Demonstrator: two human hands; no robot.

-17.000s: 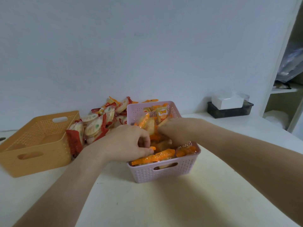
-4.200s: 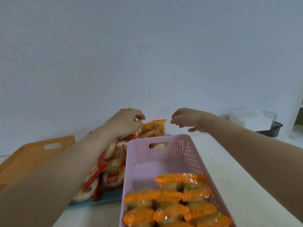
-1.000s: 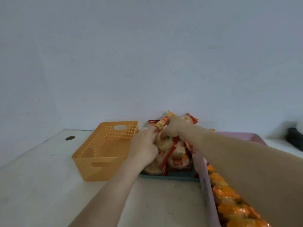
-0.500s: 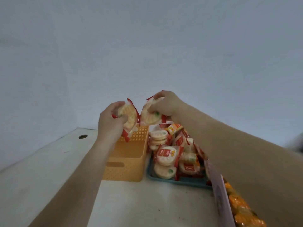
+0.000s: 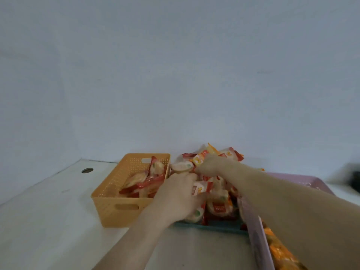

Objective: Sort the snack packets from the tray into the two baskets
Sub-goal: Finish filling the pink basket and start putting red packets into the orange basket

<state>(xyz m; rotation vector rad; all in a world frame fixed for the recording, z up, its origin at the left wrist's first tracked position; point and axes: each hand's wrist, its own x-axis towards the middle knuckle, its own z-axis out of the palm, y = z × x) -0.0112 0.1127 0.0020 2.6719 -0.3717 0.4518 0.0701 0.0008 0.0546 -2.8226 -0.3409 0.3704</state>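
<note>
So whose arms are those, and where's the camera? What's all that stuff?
There's no machine here: those are a person's own arms. The camera sits on their head, looking down. The left hand and right hand reach into a pile of snack packets on a teal tray. The right hand pinches a yellow-labelled packet; the left hand's fingers are hidden. The orange basket holds red-and-white packets, and the pink basket holds orange packets. Everything stands on a white table.

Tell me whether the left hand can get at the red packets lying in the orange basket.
Probably yes: the left hand, gripping tray packets, is right beside the open-topped orange basket, and nothing covers the red packets.
</note>
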